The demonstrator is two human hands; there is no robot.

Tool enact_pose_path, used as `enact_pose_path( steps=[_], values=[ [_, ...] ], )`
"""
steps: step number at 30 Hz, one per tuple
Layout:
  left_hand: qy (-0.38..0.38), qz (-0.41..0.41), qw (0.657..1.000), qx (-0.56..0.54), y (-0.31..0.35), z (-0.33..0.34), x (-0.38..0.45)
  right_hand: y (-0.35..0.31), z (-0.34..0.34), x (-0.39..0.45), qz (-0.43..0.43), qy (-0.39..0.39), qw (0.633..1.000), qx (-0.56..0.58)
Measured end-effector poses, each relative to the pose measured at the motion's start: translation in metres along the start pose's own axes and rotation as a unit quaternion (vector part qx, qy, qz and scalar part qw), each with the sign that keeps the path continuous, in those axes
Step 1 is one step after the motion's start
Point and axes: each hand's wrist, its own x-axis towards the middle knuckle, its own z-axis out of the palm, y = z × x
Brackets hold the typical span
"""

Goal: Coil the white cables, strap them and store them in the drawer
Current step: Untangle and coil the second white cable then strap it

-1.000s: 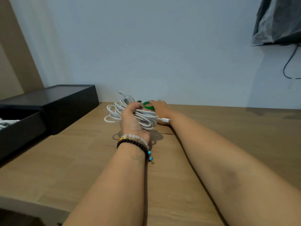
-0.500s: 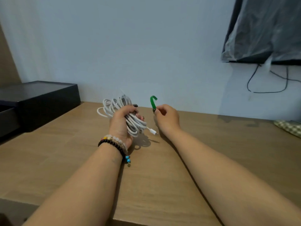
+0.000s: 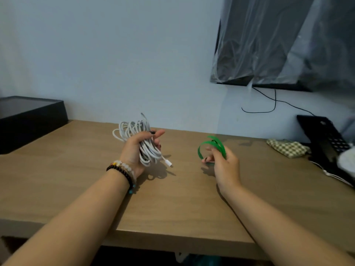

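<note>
Apart, left hand [image 3: 138,150] grips cable coil [image 3: 134,129].

Home desk [image 3: 192,208], covered wall screen [image 3: 278,45]

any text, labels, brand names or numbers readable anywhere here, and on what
None can be read.
black device at the far right: rows of small pale marks, too blurred to read.
white cable coil in the left hand: no print visible.
green strap in the right hand: no print visible.
black box: plain.
</note>
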Motion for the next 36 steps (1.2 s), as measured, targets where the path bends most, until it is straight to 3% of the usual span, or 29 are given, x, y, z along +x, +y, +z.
enact_pose_path(
  steps=[6,9,12,16,22,28,34,36],
  values=[
    [-0.023,-0.073,0.997,-0.031,-0.047,0.039,0.021,0.003,-0.018,0.016,0.039,0.023,0.998,0.041],
    [-0.058,-0.082,0.995,0.012,-0.062,0.042,0.039,0.007,-0.024,0.037,0.056,0.025,0.994,0.094],
    [-0.110,-0.078,0.988,0.075,-0.066,0.039,0.045,0.013,-0.017,0.050,0.021,0.023,0.996,0.086],
    [-0.120,-0.060,0.987,0.093,-0.066,0.038,0.050,0.017,0.002,0.059,-0.010,0.065,0.995,0.075],
    [-0.089,-0.038,0.985,0.144,-0.069,0.042,0.046,0.016,0.009,0.055,-0.003,-0.050,0.998,-0.035],
    [-0.041,-0.008,0.982,0.182,-0.070,0.041,0.050,0.004,0.009,0.055,-0.022,-0.066,0.994,-0.087],
    [-0.004,0.008,0.991,0.135,-0.066,0.038,0.055,-0.016,-0.006,0.064,-0.048,-0.163,0.985,-0.008],
    [-0.007,0.007,0.994,0.110,-0.065,0.038,0.055,-0.016,-0.008,0.068,-0.025,-0.159,0.987,0.025]
  ],
)
